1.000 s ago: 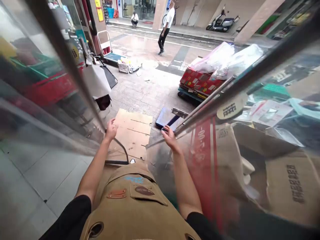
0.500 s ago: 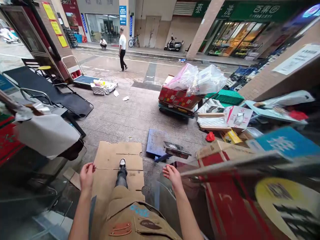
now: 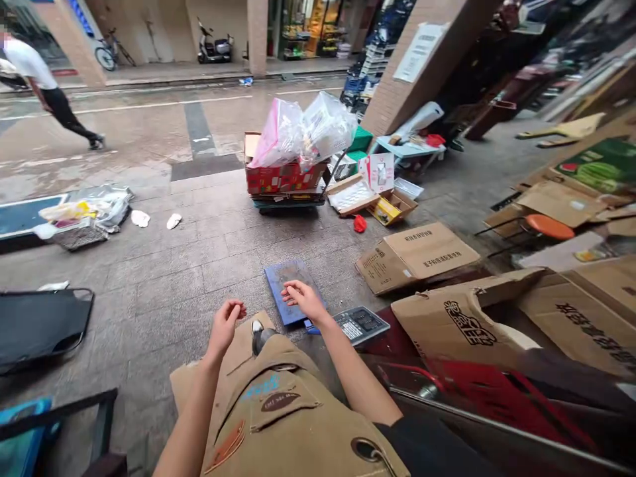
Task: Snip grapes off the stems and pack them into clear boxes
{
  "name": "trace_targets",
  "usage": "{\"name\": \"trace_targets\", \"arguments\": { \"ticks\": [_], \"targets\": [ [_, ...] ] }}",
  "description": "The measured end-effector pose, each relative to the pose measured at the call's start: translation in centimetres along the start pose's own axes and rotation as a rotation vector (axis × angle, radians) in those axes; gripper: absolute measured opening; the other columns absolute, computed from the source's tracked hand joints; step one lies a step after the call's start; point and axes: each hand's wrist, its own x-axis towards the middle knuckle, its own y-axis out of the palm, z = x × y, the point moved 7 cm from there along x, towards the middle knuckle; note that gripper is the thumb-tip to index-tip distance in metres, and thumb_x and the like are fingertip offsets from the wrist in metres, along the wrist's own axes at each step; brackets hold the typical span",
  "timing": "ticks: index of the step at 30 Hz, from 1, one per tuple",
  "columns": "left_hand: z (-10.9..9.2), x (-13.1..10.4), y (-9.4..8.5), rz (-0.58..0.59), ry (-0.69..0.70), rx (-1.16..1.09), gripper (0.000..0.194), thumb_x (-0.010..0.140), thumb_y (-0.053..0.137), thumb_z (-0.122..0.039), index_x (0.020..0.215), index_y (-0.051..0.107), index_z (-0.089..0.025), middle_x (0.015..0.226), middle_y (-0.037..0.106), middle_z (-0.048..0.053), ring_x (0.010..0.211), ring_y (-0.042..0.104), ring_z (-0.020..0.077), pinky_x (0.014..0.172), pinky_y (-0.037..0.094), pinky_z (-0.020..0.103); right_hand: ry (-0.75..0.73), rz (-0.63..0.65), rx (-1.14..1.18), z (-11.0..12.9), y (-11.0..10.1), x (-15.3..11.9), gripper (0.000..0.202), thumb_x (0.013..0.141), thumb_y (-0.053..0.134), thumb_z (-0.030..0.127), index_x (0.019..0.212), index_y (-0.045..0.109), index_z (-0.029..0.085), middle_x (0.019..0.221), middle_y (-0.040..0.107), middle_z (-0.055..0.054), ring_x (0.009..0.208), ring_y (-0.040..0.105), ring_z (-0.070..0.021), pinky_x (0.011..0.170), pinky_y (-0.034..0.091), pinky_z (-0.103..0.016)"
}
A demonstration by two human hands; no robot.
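Observation:
My left hand (image 3: 227,321) hangs in the air above a flattened cardboard sheet (image 3: 186,384), its fingers curled loosely with a gap at the thumb and nothing held. My right hand (image 3: 302,298) is over the blue platform of a floor scale (image 3: 281,281), fingers apart and holding nothing. The scale's dark display panel (image 3: 360,324) lies just right of my right forearm. A brown apron (image 3: 293,424) covers my front, and one shoe (image 3: 257,326) rests on the cardboard.
A cart with red boxes (image 3: 285,179) and plastic bags stands ahead. Cardboard boxes (image 3: 427,255) lie at right. A black lounge chair (image 3: 42,324) is at left. A person (image 3: 54,93) walks at upper left.
The view has turned to the right. My hands are closer together, and the right one now appears over the scale platform. The walking person appears farther left.

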Motion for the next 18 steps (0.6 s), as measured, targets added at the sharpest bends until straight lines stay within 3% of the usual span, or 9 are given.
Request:
{"name": "trace_targets", "arguments": {
  "ticks": [3,6,8,10,14,18],
  "targets": [
    [1.7,9.1,0.0,-0.018,-0.137,-0.021,0.069,0.06,0.092,-0.074,0.096,0.073,-0.018,0.093,0.078,0.01,0.085,0.075,0.0238,0.086,0.06,0.038,0.069,-0.054,-0.011,-1.3,-1.2,6.8,0.048,0.083,0.083,0.061,0.105,0.071,0.02,0.096,0.078,-0.007,0.081,0.074,-0.0177,0.073,0.057,-0.03],
    [2.8,18.6,-0.2,-0.108,-0.245,-0.007,0.076,0.049,0.093,-0.074,0.096,0.071,-0.017,0.093,0.078,0.01,0.081,0.075,0.0219,0.078,0.058,0.034,0.063,-0.084,-0.057,-0.6,-3.4,14.4,0.036,0.086,0.083,0.048,0.106,0.075,0.019,0.099,0.08,-0.007,0.086,0.075,-0.0179,0.079,0.06,-0.031],
    [1.8,25.1,0.4,-0.106,-0.269,0.032,0.074,0.05,0.092,-0.072,0.096,0.071,-0.018,0.094,0.078,0.01,0.08,0.076,0.0218,0.076,0.057,0.033,0.063,-0.151,-0.074,1.0,-5.7,19.5,0.031,0.091,0.078,0.044,0.108,0.075,0.019,0.101,0.08,-0.008,0.086,0.075,-0.0183,0.08,0.061,-0.032],
    [-0.5,31.7,1.4,-0.069,-0.258,0.07,0.072,0.053,0.091,-0.072,0.096,0.071,-0.018,0.095,0.079,0.011,0.081,0.077,0.0225,0.076,0.058,0.034,0.064,-0.239,-0.048,3.3,-8.3,24.3,0.029,0.094,0.075,0.045,0.107,0.074,0.019,0.099,0.079,-0.008,0.084,0.075,-0.0186,0.079,0.061,-0.033],
    [-5.7,44.5,4.9,0.011,-0.219,0.127,0.069,0.055,0.092,-0.069,0.096,0.071,-0.018,0.093,0.078,0.01,0.082,0.077,0.0226,0.08,0.059,0.035,-0.015,-0.35,0.008,8.4,-12.8,31.6,0.031,0.093,0.078,0.046,0.11,0.075,0.02,0.102,0.079,-0.007,0.093,0.075,-0.0196,0.091,0.061,-0.036],
    [-7.0,57.4,10.9,0.013,-0.284,0.19,0.052,0.062,0.09,-0.054,0.094,0.069,-0.019,0.092,0.077,0.007,0.078,0.075,0.0192,0.078,0.058,0.032,-0.116,-0.277,0.068,11.7,-16.9,37.6,0.038,0.098,0.075,0.051,0.122,0.075,0.022,0.115,0.081,-0.009,0.102,0.077,-0.0203,0.095,0.061,-0.036]
  ]
}}
